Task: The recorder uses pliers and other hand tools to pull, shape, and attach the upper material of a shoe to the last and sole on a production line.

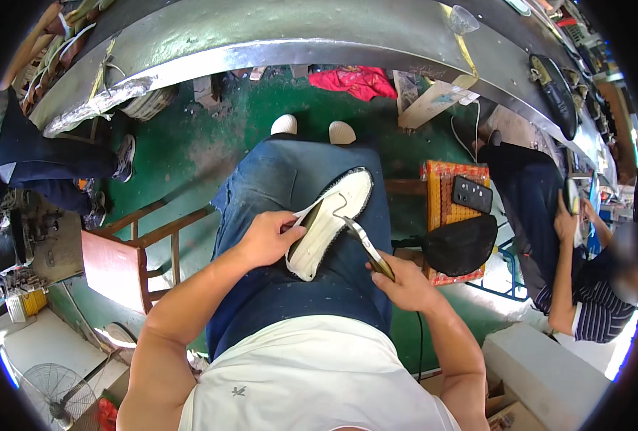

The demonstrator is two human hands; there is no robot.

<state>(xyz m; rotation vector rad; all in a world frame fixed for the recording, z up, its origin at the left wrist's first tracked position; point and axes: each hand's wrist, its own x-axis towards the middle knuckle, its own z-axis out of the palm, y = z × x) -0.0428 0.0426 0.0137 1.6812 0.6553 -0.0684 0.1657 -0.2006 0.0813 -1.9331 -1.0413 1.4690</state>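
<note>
An unfinished white shoe (322, 243) is lying aslant on the lap of the blue jeans (258, 176), nearer the lap's right edge, its broad end pointing toward the knees. Handling it well probably means bracing it firmly on the lap, holding its rim taut, and guiding the tool with small, controlled movements clear of the left thumb. The left hand (267, 241) is pinching the shoe's left rim between thumb and fingers. The right hand (406, 282) is sitting apart from the shoe's right side, wrapping its fingers around a curved metal tool (367, 247), whose tip is reaching over the white face beside a dark curling line (336, 210); whether they are touching is unclear.
</note>
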